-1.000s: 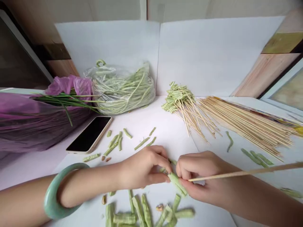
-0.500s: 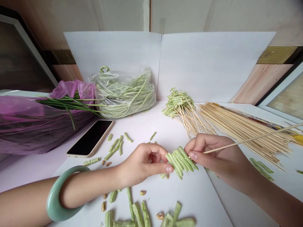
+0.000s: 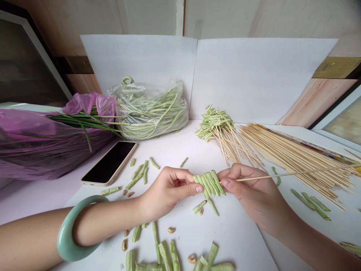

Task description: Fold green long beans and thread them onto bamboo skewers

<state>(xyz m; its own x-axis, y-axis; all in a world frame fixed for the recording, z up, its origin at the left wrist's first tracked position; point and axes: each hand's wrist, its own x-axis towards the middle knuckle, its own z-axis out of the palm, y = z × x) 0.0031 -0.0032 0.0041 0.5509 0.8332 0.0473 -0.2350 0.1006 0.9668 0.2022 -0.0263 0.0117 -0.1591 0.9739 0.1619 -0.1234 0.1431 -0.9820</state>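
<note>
Cut green bean pieces (image 3: 210,183) sit side by side on a thin wooden skewer (image 3: 296,173), between my two hands. My left hand (image 3: 173,188), with a green bangle (image 3: 67,233) on its wrist, pinches the left end of the row between thumb and fingers. At the row's right end, my right hand (image 3: 245,188) grips the skewer, whose long bare part stretches to the right. One longer bean piece (image 3: 212,205) slants down below the row.
Behind lie finished bean skewers (image 3: 216,120), a pile of bare skewers (image 3: 293,158), a clear bag of long beans (image 3: 152,111), a purple bag (image 3: 53,150) and a phone (image 3: 109,163). Loose bean pieces (image 3: 166,256) and seeds (image 3: 171,230) are scattered in front.
Both hands and the row of beans have shifted slightly left. The row now stands more upright, and the skewer's far end is lower. The view has moved a little.
</note>
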